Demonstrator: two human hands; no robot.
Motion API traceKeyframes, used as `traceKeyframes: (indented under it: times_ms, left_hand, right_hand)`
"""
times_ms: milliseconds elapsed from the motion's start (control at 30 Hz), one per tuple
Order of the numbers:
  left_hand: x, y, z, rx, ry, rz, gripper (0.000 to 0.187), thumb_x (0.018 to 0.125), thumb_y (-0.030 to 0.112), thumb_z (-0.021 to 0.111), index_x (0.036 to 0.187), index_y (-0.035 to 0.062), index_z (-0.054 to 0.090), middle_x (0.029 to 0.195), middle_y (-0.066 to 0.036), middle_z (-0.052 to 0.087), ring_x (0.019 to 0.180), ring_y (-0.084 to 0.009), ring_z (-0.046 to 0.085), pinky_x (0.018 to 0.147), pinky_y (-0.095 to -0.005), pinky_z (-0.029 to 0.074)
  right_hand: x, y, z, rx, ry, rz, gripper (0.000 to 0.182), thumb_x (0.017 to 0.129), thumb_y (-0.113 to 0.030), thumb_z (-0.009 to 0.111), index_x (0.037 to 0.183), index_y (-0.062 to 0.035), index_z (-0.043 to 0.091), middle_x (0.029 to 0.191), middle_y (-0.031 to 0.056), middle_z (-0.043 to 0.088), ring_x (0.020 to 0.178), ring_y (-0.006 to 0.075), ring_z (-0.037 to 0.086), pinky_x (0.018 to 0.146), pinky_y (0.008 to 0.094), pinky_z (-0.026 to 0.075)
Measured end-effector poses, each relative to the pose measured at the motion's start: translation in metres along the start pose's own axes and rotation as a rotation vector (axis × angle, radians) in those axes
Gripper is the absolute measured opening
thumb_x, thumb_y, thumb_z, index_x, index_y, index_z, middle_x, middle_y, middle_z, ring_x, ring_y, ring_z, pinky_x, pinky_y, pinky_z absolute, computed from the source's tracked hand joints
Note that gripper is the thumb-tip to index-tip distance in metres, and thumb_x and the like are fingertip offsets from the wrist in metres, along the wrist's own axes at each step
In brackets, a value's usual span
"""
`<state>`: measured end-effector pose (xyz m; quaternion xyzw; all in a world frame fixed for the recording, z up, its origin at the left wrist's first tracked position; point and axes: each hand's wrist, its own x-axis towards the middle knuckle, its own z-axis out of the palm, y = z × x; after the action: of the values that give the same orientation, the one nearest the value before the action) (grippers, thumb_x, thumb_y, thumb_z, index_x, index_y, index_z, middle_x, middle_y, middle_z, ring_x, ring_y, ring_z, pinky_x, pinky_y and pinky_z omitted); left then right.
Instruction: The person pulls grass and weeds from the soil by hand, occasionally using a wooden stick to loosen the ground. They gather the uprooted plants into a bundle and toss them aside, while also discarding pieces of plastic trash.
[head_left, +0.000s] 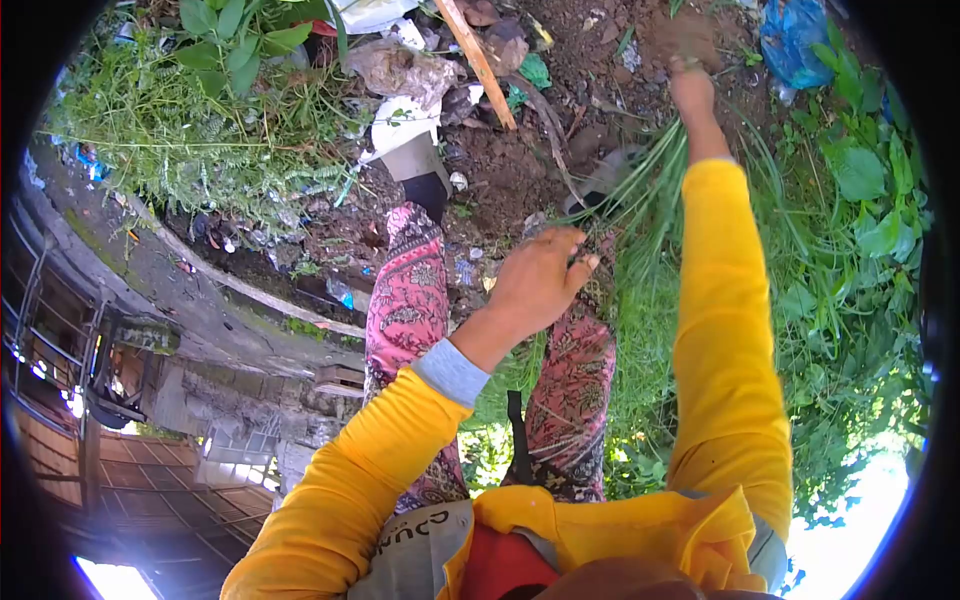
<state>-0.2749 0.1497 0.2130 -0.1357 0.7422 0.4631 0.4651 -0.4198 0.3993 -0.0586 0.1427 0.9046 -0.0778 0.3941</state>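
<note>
My right hand (692,88) reaches far out over the soil, its fingers closed and partly blurred. Long green grass stalks (650,170) trail back from it, and a brown clump of soil (685,40) shows just beyond the fingers. My left hand (540,278) hovers in front of my knees with loosely bent fingers. Its thumb stands apart from them, and nothing shows between. The tips of the grass come close to the left fingers.
A wooden stick (477,65) and a curved root (550,135) lie on littered soil. A blue plastic bag (795,45) sits at upper right. Weeds (230,165) grow at left, leafy plants (860,180) at right. A concrete edge (250,290) runs along the left.
</note>
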Motion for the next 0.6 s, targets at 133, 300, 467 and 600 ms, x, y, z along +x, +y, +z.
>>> traceKeyframes:
  times_ms: [133,300,467,600]
  left_hand:
    - [0.001,-0.004,0.001,0.048,0.018,0.019,0.03,0.081,0.023,0.053,0.101,0.0011,0.052,0.089,-0.015,0.057,0.077,-0.0282,0.057,0.069,-0.0356,0.046]
    - [0.002,0.003,-0.003,0.008,-0.009,-0.003,0.031,0.08,0.023,0.054,0.101,-0.0004,0.052,0.088,-0.015,0.058,0.077,-0.0279,0.058,0.068,-0.0353,0.046]
    - [0.005,0.006,-0.005,-0.057,-0.026,-0.006,0.035,0.08,0.026,0.052,0.101,-0.0013,0.052,0.095,-0.018,0.057,0.083,-0.0324,0.056,0.075,-0.039,0.044]
    - [0.006,0.003,-0.001,-0.018,0.022,0.046,0.03,0.081,0.023,0.053,0.099,-0.0015,0.052,0.088,-0.016,0.057,0.074,-0.0268,0.058,0.066,-0.0349,0.046]
  right_hand:
    - [-0.001,-0.007,-0.025,0.175,0.232,0.074,0.052,0.085,-0.045,0.039,0.095,0.0026,0.058,0.094,0.0257,0.057,0.091,0.0398,0.053,0.079,0.0438,0.042]
    - [0.026,0.037,0.008,-0.228,-0.112,-0.16,0.055,0.085,-0.048,0.038,0.093,0.0025,0.058,0.092,0.0263,0.057,0.09,0.0398,0.054,0.078,0.0445,0.042]
    - [0.003,0.012,-0.006,0.017,0.084,-0.069,0.056,0.084,-0.046,0.038,0.092,0.006,0.058,0.094,0.0283,0.055,0.092,0.0402,0.053,0.08,0.0441,0.042]
    - [-0.008,-0.011,-0.012,0.194,0.167,0.081,0.055,0.084,-0.045,0.04,0.092,0.0058,0.057,0.093,0.0296,0.055,0.093,0.0405,0.053,0.082,0.0446,0.041]
